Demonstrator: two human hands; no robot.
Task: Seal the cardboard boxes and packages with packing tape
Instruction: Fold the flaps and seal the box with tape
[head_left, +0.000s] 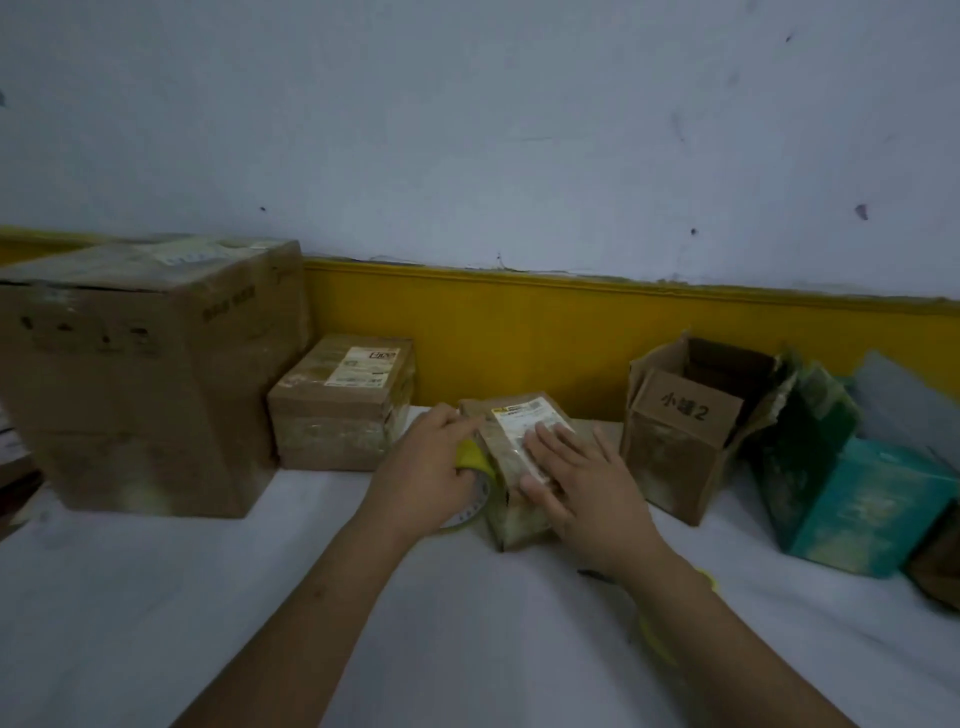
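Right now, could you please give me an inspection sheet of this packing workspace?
Surface: white cloth, boxes lined along the wall.
Job's things: small package in the centre, label up; tape roll against its left side; open box to the right, flaps up; large box and labelled box to the left, closed.
Clutter: teal box on the right.
Hands: left hand grips the tape roll; right hand lies flat on the small package.
Cables: nothing seen.
Surroundings: pale wall, yellow band.

Left hand (426, 467) grips tape roll (474, 501) beside small box (519, 525); right hand (582, 483) presses it.
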